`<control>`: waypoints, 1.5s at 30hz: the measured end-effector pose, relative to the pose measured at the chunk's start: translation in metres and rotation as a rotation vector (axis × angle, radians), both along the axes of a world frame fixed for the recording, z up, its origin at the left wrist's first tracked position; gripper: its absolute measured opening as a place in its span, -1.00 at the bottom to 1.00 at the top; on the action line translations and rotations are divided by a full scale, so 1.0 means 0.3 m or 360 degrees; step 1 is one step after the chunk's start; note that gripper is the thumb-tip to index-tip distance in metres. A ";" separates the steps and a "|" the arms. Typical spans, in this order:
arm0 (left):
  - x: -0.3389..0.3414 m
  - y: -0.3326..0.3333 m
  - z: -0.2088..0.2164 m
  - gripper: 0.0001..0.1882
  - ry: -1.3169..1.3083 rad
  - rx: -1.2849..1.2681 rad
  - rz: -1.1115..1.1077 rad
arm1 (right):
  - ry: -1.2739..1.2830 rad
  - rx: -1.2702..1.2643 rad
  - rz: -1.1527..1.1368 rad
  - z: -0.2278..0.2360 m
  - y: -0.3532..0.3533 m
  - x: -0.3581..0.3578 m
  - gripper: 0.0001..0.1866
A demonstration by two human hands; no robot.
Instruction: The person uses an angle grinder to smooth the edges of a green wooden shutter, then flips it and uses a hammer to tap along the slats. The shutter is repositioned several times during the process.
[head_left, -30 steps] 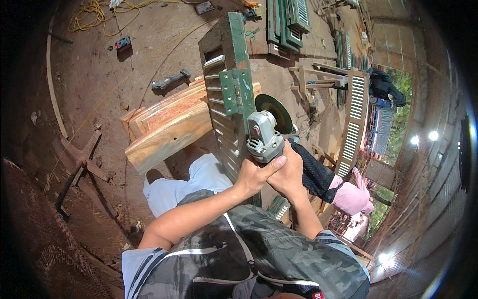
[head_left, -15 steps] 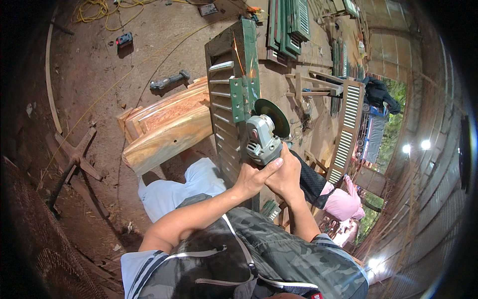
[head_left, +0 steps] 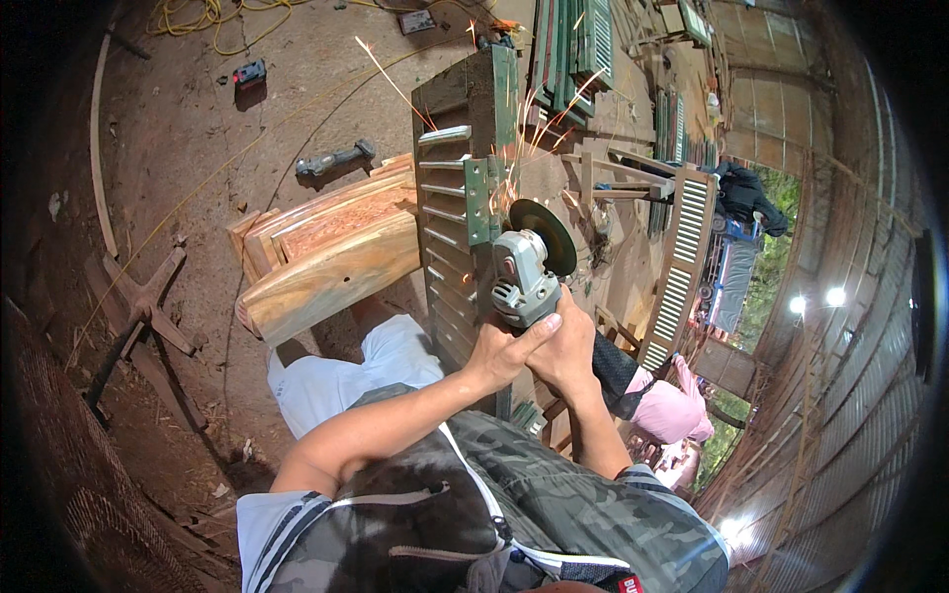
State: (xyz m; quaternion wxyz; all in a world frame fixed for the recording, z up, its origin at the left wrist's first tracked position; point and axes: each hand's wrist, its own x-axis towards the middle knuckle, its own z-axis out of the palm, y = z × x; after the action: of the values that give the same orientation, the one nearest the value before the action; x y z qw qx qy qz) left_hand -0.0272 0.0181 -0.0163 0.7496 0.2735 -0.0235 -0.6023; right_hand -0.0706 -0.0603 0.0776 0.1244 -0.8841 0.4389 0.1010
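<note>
Both my hands grip the grey angle grinder (head_left: 524, 279) in front of my chest. My left hand (head_left: 499, 354) and my right hand (head_left: 566, 348) are closed around its body, side by side, thumbs on top. Its dark cutting disc (head_left: 544, 235) is at the edge of an upright green louvered shutter (head_left: 450, 94), just beside a green metal hinge plate (head_left: 477, 203) with screw holes. Orange sparks (head_left: 509, 148) spray up and away from the disc. The exact contact point is hidden behind the grinder head.
Pale wooden boards (head_left: 336, 287) lie stacked left of the shutter. A cordless tool (head_left: 336, 158), a red-black device (head_left: 249, 75) and a yellow cord (head_left: 203, 15) lie on the dirt floor. More green shutters (head_left: 583, 49) lie ahead. A person in pink (head_left: 672, 410) is at the right.
The spray of sparks has grown from a thin streak to a wide fan. Both hands and the grinder have hardly moved; the whole view has shifted slightly.
</note>
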 end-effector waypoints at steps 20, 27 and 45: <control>0.011 -0.026 0.003 -0.44 0.0076 -0.0055 0.0101 | -0.0045 -0.0033 0.0033 0.010 -0.012 0.032 -0.47; 0.033 -0.036 0.007 -0.47 0.0107 -0.0029 0.0116 | -0.0017 -0.0017 0.0010 0.007 -0.027 0.053 -0.43; 0.031 -0.039 0.002 -0.47 0.0082 -0.0003 0.0123 | 0.0116 -0.0031 0.0022 -0.001 -0.045 0.040 -0.45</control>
State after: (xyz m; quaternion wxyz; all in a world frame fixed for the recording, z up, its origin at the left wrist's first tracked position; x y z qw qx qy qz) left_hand -0.0178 0.0064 -0.0157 0.7730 0.2579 0.0060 -0.5796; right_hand -0.0585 -0.0738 0.0774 0.0990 -0.8840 0.4379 0.1299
